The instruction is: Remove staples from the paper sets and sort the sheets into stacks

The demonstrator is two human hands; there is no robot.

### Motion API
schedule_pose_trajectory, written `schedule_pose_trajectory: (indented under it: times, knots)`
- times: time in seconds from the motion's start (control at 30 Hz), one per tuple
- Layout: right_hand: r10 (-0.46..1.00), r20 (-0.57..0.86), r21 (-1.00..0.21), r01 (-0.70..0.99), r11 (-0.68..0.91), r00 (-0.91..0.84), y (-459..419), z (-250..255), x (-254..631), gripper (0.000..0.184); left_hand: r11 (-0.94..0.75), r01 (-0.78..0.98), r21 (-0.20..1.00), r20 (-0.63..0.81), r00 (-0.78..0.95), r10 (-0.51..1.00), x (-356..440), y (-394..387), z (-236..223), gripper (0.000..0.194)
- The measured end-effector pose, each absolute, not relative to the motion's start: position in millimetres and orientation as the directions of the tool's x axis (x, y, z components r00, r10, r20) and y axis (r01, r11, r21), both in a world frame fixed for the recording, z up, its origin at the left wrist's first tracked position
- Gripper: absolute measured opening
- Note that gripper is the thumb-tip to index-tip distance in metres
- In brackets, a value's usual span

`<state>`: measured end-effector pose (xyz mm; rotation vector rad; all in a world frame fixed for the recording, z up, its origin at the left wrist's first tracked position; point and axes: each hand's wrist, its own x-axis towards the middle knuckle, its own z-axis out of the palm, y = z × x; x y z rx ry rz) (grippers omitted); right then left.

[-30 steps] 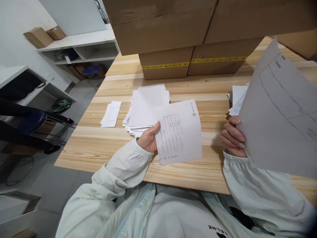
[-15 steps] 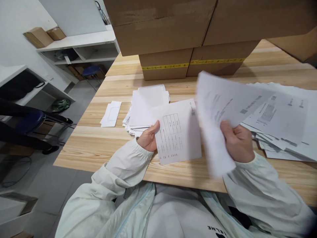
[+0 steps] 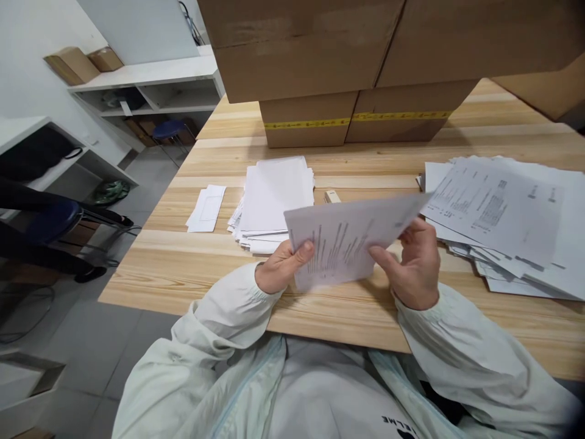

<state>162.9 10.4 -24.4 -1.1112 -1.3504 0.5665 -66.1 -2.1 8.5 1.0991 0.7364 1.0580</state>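
Note:
Between my hands, above the table's front part, are printed paper sheets [image 3: 340, 247], tilted and slightly curved. My left hand [image 3: 283, 265] pinches their left edge, thumb on top. At the right side my right hand [image 3: 414, 265] grips them with thumb in front and fingers behind. How many sheets there are I cannot tell. A neat stack of white paper [image 3: 276, 195] lies just beyond my left hand. Right of my right hand spreads a looser pile of printed papers [image 3: 498, 207]. A small beige object [image 3: 332, 196], perhaps a stapler, shows partly behind the held sheets.
Small white slips [image 3: 206, 208] lie at the table's left. Large cardboard boxes [image 3: 311, 125] with yellow tape are stacked at the back of the wooden table [image 3: 173, 268]. Left of the table stand white shelves [image 3: 150, 76], blue stools [image 3: 57, 222] and another person's legs [image 3: 41, 247].
My right hand has brought its printed paper leftward onto the sheet in my left hand. Both hands now hold the papers together. The small beige object has come into view.

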Motion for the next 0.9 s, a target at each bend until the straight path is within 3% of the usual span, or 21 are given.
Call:
schedule_pose_trajectory:
  times: [0.13, 0.3, 0.53, 0.7, 0.8, 0.9]
  knots:
    - [0.931, 0.364, -0.931, 0.001, 0.364, 0.024, 10, -17, 168, 0.032, -0.072, -0.188, 0.979, 0.148, 0.428, 0.891, -70, -9, 27, 0.059]
    - [0.881, 0.424, -0.902, -0.006, 0.432, -0.210, 2, -12, 166, 0.007, -0.174, -0.192, 0.966, 0.252, 0.538, 0.804, -72, -5, 31, 0.048]
    - [0.836, 0.479, -0.868, -0.004, 0.496, -0.267, 4, -10, 165, 0.007, -0.272, -0.214, 0.938, 0.346, 0.545, 0.764, -72, -1, 28, 0.045]
    - [0.872, 0.472, -0.877, 0.028, 0.479, -0.129, -4, -8, 159, 0.005, -0.189, -0.138, 0.972, 0.233, 0.501, 0.834, -64, -8, 22, 0.053]
    - [0.883, 0.453, -0.882, 0.078, 0.464, -0.124, -7, -6, 158, 0.019, -0.157, -0.165, 0.974, 0.218, 0.475, 0.853, -60, -12, 20, 0.052]
    - [0.927, 0.375, -0.901, 0.239, 0.362, 0.012, -5, -6, 165, 0.035, -0.072, -0.192, 0.979, 0.150, 0.431, 0.890, -56, -11, 16, 0.049]
